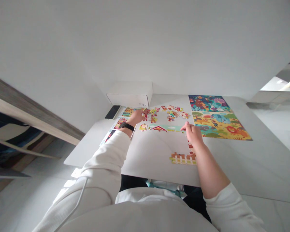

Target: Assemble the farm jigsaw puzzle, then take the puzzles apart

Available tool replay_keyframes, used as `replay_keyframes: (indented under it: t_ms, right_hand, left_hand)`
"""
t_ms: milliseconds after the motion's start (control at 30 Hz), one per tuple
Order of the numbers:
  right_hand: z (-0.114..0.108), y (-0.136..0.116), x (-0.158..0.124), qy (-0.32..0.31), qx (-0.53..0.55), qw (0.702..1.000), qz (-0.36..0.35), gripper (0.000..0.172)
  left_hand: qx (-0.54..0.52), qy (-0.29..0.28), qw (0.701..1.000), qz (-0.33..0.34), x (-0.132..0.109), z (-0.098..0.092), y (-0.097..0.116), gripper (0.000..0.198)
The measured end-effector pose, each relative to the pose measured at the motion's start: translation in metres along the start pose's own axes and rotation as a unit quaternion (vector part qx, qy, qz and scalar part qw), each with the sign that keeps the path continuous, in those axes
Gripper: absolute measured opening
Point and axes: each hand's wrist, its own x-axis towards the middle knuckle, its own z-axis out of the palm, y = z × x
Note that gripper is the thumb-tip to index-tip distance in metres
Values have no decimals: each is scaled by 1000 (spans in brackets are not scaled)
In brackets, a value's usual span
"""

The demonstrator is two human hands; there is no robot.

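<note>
My left hand [136, 116], with a dark watch on its wrist, reaches to the left end of the loose puzzle pieces [154, 119]. Its fingers are closed around a small puzzle piece [144, 110]. My right hand [193, 134] is at the right end of a joined puzzle strip [159, 128] with a red roof on it. Thumb and fingers there are drawn together; what they hold, if anything, is too small to make out. Below that wrist lies a joined fence section [183, 158], its right side partly hidden by my forearm.
Two finished-looking animal pictures [218, 124] lie at the right. A white box [129, 96] stands at the back left, a phone [112, 112] in front of it. Printed picture sheets [118, 124] lie partly under my left arm. A wall borders the table's [154, 151] far edge.
</note>
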Motion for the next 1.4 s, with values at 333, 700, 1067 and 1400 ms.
replay_keyframes:
  t_ms: [333, 700, 1067, 1400]
  right_hand:
    - [4, -11, -9, -42, -10, 996, -77, 58]
    - [27, -72, -28, -51, 59, 995, -67, 42]
    - [74, -69, -45, -24, 154, 987, -37, 31]
    - [80, -50, -41, -50, 138, 989, -33, 26]
  left_hand:
    - [-422, 24, 906, -5, -70, -2, 59, 35]
    - [-595, -46, 802, -23, -132, 52, 83, 47]
    - [-556, -43, 830, 3, -140, 63, 78, 55]
    - [-515, 7, 856, 28, -136, 66, 73, 50]
